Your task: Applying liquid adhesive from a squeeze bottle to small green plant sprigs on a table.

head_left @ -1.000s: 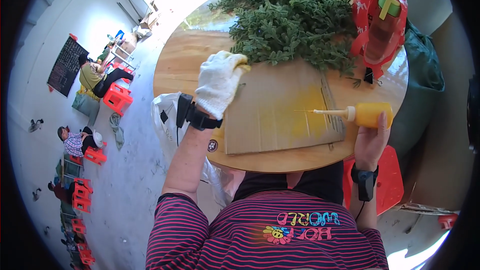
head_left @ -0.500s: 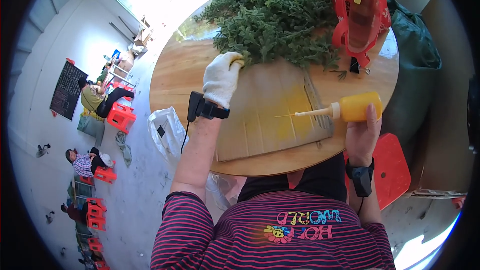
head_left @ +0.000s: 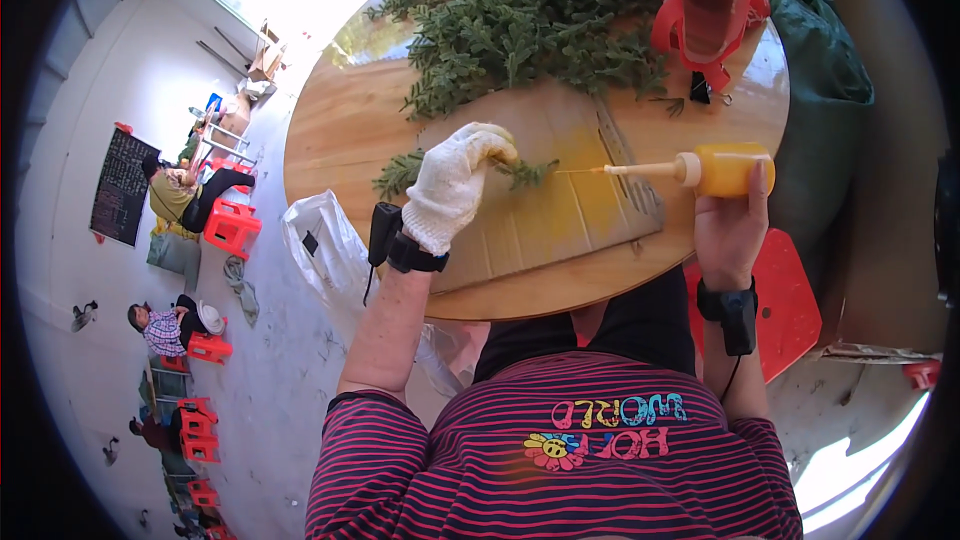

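Observation:
In a white knitted glove, my left hand point(head_left: 453, 183) pinches a small green artificial sprig point(head_left: 530, 174), whose needles show on both sides of the fist. Bare fingers of my right hand point(head_left: 730, 230) grip a yellow squeeze bottle point(head_left: 733, 168) lying sideways, its long pale nozzle and thin tip pointing left at the sprig's end. The tip reaches very near the sprig; whether they touch I cannot tell. Below both hands lies a flat piece of cardboard point(head_left: 510, 240) with yellow stains on its right half. A heap of similar green sprigs point(head_left: 530, 25) covers the far side of the table.
The round wooden table point(head_left: 335, 145) has a red bag point(head_left: 664, 35) with a bottle at its far right and a black binder clip point(head_left: 699, 88). A white plastic bag point(head_left: 335, 245) hangs at the left edge. A red stool point(head_left: 785, 300) stands right; people sit farther left.
My left hand has drawn back toward me from the heap, bringing a sprig over the cardboard. The bottle in my right hand has moved slightly right and away from me, its tip now by the sprig.

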